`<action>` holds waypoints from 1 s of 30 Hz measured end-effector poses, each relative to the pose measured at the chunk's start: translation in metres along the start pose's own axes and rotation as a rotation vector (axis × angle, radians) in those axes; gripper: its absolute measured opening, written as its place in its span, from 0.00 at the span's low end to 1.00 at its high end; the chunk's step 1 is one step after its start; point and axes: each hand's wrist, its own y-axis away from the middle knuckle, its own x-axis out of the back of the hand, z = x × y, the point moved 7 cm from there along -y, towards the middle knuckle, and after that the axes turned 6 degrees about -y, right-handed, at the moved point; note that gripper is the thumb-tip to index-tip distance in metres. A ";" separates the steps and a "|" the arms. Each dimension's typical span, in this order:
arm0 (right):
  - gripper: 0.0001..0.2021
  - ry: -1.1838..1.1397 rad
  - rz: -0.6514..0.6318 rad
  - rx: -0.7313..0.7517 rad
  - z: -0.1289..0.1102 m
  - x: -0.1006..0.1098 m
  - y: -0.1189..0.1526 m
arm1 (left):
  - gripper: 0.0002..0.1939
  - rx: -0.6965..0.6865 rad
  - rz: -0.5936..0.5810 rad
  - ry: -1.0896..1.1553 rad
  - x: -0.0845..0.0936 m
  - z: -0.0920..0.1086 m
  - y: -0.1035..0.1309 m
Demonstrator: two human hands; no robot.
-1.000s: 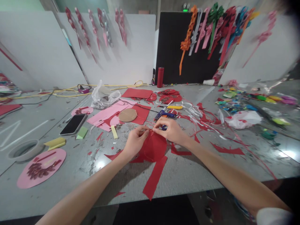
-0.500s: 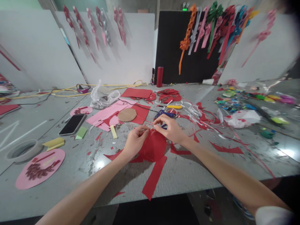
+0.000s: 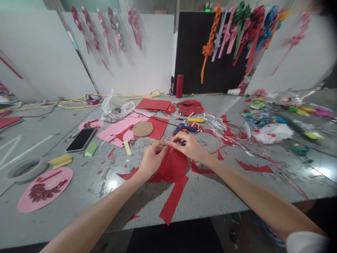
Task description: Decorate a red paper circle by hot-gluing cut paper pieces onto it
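Observation:
Both hands meet at the top edge of a red paper piece [image 3: 175, 165] in the middle of the table. My left hand [image 3: 154, 158] pinches at its upper left, fingers closed; what lies between the fingertips is too small to tell. Beside it, my right hand [image 3: 188, 146] has thumb and forefinger pinched at the same edge, near a thin gold-coloured detail. A faint curved line marks the red paper. Below it a red strip [image 3: 173, 200] reaches toward the table's front edge.
Behind the hands lie a cardboard disc [image 3: 143, 129], a blue tool [image 3: 185, 128] and a yellow cutter [image 3: 195, 120]. To the left are a phone [image 3: 81, 139], a tape roll [image 3: 26, 169] and a pink disc [image 3: 46, 189]. A red bottle [image 3: 179, 86] stands at the back.
My right hand has moved slightly down, its fingertips now closer to my left hand's. The red paper has shifted very little.

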 end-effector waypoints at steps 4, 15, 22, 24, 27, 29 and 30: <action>0.05 -0.006 0.001 0.003 0.000 0.000 0.000 | 0.18 0.012 0.007 0.005 0.000 0.000 0.001; 0.06 0.022 -0.006 0.001 -0.001 0.001 0.000 | 0.18 0.004 0.024 -0.006 0.000 -0.002 0.001; 0.05 0.014 0.026 -0.004 0.000 0.004 0.000 | 0.18 0.009 0.037 -0.030 0.002 -0.002 0.001; 0.06 0.023 0.012 -0.013 0.000 0.003 0.000 | 0.18 0.013 0.036 -0.031 0.002 -0.002 0.001; 0.07 0.038 -0.013 -0.030 0.001 0.001 0.000 | 0.18 0.018 0.033 -0.030 0.002 -0.002 0.001; 0.07 0.033 -0.027 -0.044 0.002 0.001 0.000 | 0.18 0.020 0.031 -0.015 0.002 -0.003 0.001; 0.07 0.026 -0.034 -0.051 0.003 0.001 0.000 | 0.18 0.021 0.031 -0.007 0.002 -0.003 0.001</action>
